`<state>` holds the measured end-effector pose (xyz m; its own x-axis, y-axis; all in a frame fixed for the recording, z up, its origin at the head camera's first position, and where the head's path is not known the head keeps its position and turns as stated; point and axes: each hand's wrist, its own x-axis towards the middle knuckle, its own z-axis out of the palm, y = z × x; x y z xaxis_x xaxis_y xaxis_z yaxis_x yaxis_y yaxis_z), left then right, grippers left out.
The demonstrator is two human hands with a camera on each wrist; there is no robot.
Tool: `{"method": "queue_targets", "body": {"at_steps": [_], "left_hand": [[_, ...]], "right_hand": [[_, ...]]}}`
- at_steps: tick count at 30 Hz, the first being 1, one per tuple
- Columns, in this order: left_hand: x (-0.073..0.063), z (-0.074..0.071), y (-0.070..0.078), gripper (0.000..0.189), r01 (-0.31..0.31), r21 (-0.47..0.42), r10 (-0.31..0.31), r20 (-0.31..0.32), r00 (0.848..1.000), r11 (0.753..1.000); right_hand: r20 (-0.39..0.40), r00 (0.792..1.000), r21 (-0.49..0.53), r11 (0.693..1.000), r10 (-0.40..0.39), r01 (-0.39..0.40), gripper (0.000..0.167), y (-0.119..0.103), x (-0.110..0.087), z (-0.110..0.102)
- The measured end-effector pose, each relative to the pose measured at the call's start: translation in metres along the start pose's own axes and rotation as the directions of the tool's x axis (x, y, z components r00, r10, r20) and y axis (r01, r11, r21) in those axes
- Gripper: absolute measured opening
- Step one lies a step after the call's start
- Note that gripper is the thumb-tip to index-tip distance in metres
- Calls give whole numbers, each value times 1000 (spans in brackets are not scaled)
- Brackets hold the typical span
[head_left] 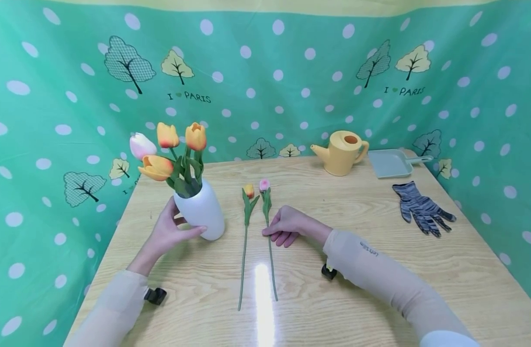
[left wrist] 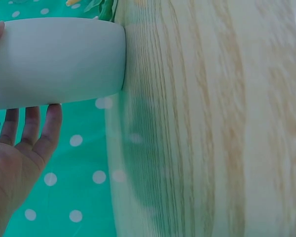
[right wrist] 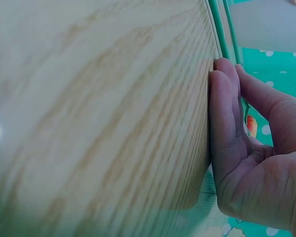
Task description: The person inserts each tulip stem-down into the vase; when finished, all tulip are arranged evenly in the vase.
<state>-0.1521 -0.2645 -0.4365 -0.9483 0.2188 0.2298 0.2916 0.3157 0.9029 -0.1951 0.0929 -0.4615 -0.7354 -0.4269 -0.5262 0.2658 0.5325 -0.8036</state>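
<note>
My left hand (head_left: pixel 166 234) holds the white vase (head_left: pixel 203 210), with the thumb on its near side and the fingers behind. In the left wrist view the vase's base meets the tabletop. Orange tulips (head_left: pixel 168 135) and a pale pink tulip (head_left: pixel 142 145) lean out of its mouth. To the right, my right hand (head_left: pixel 289 225) pinches the green stem of a pink tulip (head_left: pixel 265 185) that lies on the table. A yellow-orange tulip (head_left: pixel 249 191) with a long stem lies just left of it. The right wrist view shows the fingers low against the wood.
A yellow watering can (head_left: pixel 341 153) stands at the back right of the wooden table (head_left: pixel 334 318). Beside it lie a grey-green dustpan (head_left: pixel 388 164) and a dark patterned glove (head_left: pixel 423 208). A green dotted curtain (head_left: pixel 265 58) hangs behind the table and along its sides.
</note>
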Motion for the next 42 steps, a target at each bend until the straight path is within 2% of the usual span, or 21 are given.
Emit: {"method": "queue_targets", "body": {"at_steps": [18,25,30,36,42], "left_hand": [[2,0,1,91,4,1,-4,1,1000,1000],[2,0,2,91,13,-7,-13,6,1000,1000],[2,-1,1,91,13,-9,-13,10,1000,1000],[2,-1,2,91,16,-13,-16,10,1000,1000],[1,-1,1,91,13,-6,-13,13,1000,1000]], "right_hand": [[28,1000,51,999,9,-10,24,-1,-2,-4],[59,998,123,992,-2,-5,21,2,-5,-7],[34,999,172,985,-7,1,20,1,-10,-12],[-12,1000,228,974,15,-12,37,6,-14,-28],[-6,1000,309,951,15,-13,48,17,-20,-42]]}}
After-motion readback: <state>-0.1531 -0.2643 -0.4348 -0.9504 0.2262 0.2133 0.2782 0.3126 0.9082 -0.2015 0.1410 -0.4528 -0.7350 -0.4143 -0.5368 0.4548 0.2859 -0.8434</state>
